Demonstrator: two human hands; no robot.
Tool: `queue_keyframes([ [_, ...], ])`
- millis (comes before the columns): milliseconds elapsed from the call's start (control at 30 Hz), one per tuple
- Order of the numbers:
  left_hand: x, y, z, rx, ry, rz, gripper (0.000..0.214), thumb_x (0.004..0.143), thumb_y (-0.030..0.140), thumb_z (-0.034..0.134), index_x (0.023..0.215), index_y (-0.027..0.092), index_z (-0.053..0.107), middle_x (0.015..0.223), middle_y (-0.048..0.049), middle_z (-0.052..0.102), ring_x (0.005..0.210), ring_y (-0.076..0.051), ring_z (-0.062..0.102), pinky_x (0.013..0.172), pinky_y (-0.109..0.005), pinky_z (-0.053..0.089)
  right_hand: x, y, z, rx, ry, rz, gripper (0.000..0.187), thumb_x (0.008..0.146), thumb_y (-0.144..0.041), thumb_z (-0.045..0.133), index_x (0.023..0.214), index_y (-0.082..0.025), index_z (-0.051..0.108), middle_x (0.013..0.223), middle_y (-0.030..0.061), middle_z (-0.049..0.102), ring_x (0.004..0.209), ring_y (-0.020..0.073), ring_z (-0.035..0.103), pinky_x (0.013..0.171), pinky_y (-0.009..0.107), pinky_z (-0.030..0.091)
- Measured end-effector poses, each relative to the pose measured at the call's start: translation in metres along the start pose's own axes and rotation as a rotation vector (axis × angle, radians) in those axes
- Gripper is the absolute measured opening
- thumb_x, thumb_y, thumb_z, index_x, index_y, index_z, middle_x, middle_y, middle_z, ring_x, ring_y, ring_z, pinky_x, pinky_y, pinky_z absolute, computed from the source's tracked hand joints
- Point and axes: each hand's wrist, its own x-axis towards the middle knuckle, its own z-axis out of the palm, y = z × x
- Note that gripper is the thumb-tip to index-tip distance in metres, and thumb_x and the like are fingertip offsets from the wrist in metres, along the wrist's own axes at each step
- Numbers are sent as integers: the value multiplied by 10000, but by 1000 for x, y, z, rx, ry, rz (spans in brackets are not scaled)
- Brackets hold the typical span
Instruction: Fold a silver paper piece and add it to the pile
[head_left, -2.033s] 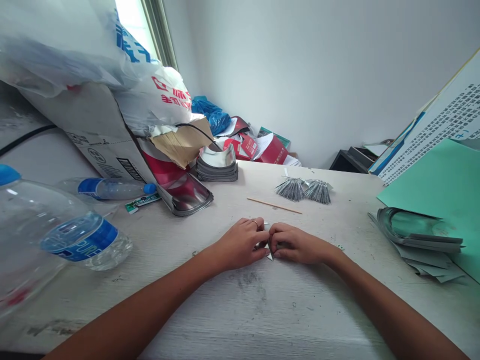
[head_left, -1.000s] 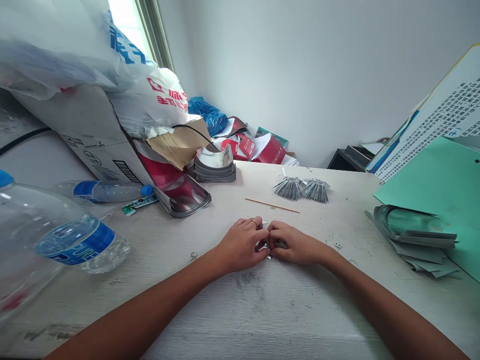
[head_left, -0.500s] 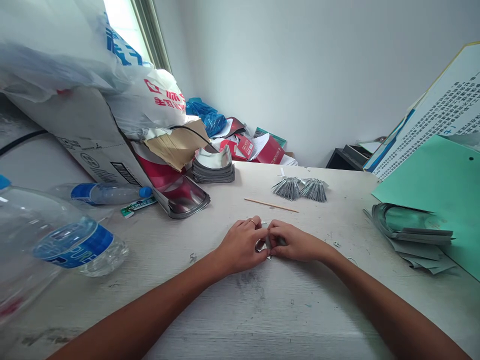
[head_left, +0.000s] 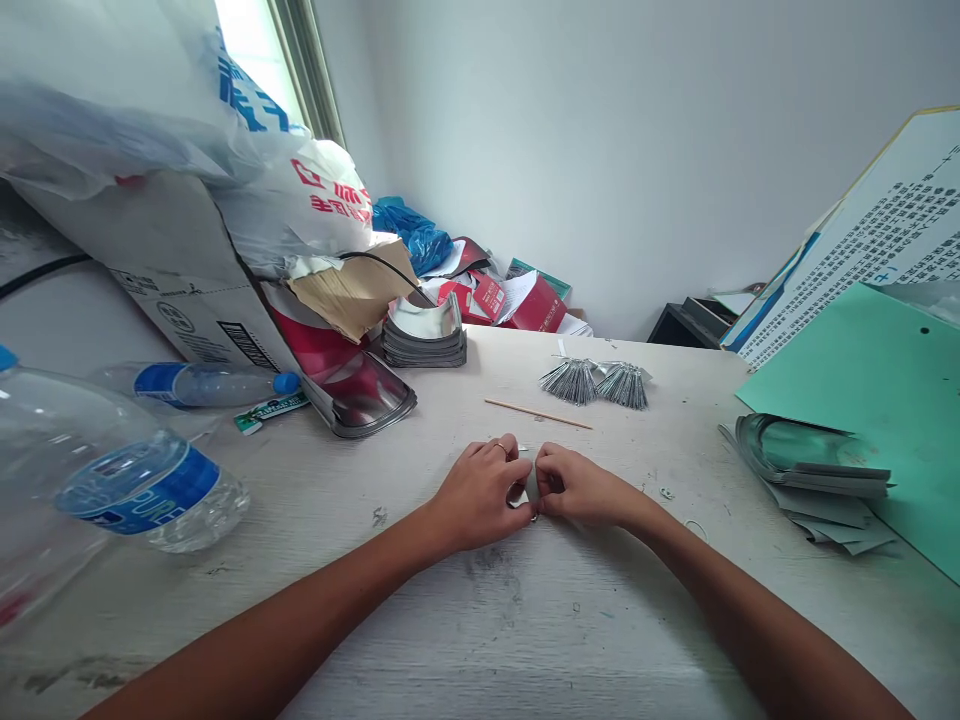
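My left hand point(head_left: 480, 497) and my right hand point(head_left: 576, 487) rest on the white table, fingertips almost meeting. Between them is a small grey-silver piece of sheet point(head_left: 532, 484), mostly covered by the fingers. Its kind is unclear. The left thumb and fingers are curled around its left side; the right fingers pinch its right edge. Beyond the hands lies a thin wooden stick point(head_left: 538, 413). Farther back, two fan-shaped bundles of thin silver rolled strips point(head_left: 568, 382) lie side by side.
Grey cut sheets point(head_left: 817, 470) are stacked at right beside a green sheet point(head_left: 840, 370). Plastic bottles point(head_left: 172, 490) lie at left, near a cardboard box point(head_left: 187, 270) under plastic bags point(head_left: 300, 200). Curved grey sheets point(head_left: 424, 345) are piled at the back left.
The right fingers have shifted slightly around the small grey piece, while the left hand keeps nearly the same pose. The view has turned slightly.
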Motion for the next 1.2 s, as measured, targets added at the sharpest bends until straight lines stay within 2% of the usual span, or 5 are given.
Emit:
queue_keyframes([
  [100, 0, 0, 1, -12, 7, -9, 154, 768, 311, 672, 745, 205, 563, 992, -28, 547, 968, -213, 585, 879, -369, 421, -1, -1, 0, -23, 1, 15, 160, 708, -108, 652, 658, -170, 514, 877, 3, 506, 756, 136, 503, 628, 243, 376],
  [333, 2, -3, 3, -54, -1, -41, 171, 748, 321, 686, 775, 206, 562, 1065, -40, 541, 1027, -233, 578, 900, -387, 424, 0, -5, -6, -185, 13, 183, 172, 690, -221, 704, 637, -173, 547, 851, 10, 561, 686, 134, 504, 566, 250, 315],
  [700, 1, -3, 3, -71, 13, -39, 160, 754, 311, 673, 754, 206, 552, 1019, -23, 539, 1004, -221, 575, 881, -368, 426, -5, 0, -11, -188, 4, 110, 162, 691, -243, 700, 665, -184, 552, 835, -13, 575, 709, 126, 515, 601, 242, 337],
  [900, 1, -3, 3, -63, 9, -45, 185, 761, 344, 684, 761, 205, 563, 1052, -35, 542, 1015, -229, 572, 887, -377, 424, -5, -6, -9, -244, 43, 147, 237, 710, -342, 721, 654, -189, 548, 833, -6, 582, 691, 133, 504, 569, 252, 297],
  [1200, 2, -4, 6, -33, 7, -16, 148, 772, 328, 664, 783, 209, 577, 1049, -30, 532, 954, -217, 572, 848, -360, 422, -8, -3, -6, -329, 40, 94, 217, 730, -299, 698, 644, -189, 533, 815, -5, 574, 639, 118, 468, 554, 267, 275],
])
